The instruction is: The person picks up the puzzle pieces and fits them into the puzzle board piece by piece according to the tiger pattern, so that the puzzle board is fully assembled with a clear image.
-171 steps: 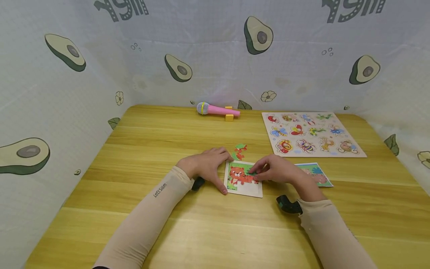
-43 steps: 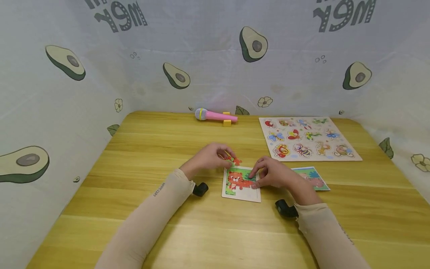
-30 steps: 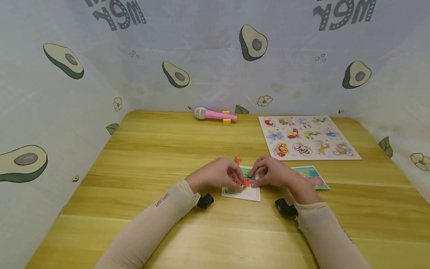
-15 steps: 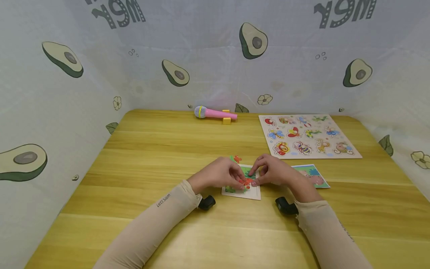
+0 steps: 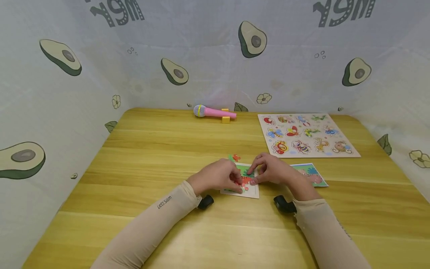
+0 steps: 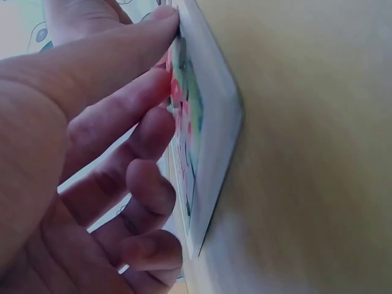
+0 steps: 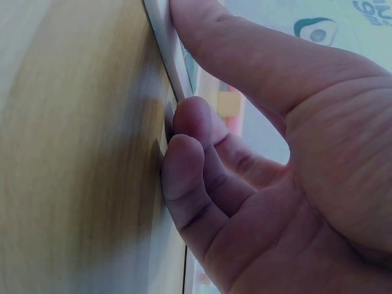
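A small tiger jigsaw puzzle board (image 5: 253,192) with a pale frame lies in the middle of the table. Over its left part, my left hand (image 5: 215,175) pinches a red puzzle piece (image 6: 176,90) between thumb and fingers, against the board; the hand hides much of the picture. From the right, my right hand (image 5: 275,172) holds the board, with index finger and thumb on its surface and edge. The other right fingers curl near the board's corner in the right wrist view. Behind the board lie loose red and green puzzle pieces (image 5: 236,158).
A card with a pink animal picture (image 5: 317,178) lies partly behind my right hand. At the back right is a large insect puzzle board (image 5: 307,140). A pink toy microphone (image 5: 215,112) rests on a yellow stand (image 5: 226,120) at the back.
My left hand has gone from steadying the board's left edge to the loose pieces, taken one, and brought it onto the board. My right hand has stayed at the board's right side.
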Available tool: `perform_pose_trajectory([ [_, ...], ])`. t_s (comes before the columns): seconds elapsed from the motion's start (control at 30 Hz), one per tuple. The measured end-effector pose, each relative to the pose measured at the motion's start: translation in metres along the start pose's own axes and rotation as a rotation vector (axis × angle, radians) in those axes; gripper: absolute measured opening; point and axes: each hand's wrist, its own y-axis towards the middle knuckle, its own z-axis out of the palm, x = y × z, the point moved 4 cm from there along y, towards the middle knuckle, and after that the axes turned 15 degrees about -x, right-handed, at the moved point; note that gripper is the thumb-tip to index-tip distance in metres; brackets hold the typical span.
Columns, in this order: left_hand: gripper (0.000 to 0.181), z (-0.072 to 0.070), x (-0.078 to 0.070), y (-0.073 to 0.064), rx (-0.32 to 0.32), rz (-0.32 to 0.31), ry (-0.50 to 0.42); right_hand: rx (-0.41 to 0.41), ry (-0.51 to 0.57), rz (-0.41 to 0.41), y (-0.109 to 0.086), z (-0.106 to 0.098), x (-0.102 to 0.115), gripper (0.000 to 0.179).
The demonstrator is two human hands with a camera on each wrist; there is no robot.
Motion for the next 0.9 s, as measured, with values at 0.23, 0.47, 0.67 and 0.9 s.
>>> perform_pose_trajectory([
  [0.23, 0.010, -0.0019, -0.0007, 0.0001, 0.037, 0.036, 0.009, -0.003, -0.005, 0.002, 0.0002, 0.0000, -0.0001, 0.013],
  [0.47, 0.007, -0.0019, -0.0032, 0.0001, 0.044, 0.046, 0.041, -0.001, -0.010, -0.014, 0.0001, -0.0010, -0.0002, 0.013],
  [0.67, 0.007, -0.0026, -0.0070, -0.0015, 0.033, 0.025, 0.122, 0.004, -0.003, -0.013, 0.0003, -0.0005, 0.0003, 0.013],
  [0.9, 0.010, -0.0055, -0.0076, -0.0041, 0.035, -0.035, 0.183, 0.008, 0.007, -0.021, -0.0005, 0.0000, 0.0015, 0.012],
])
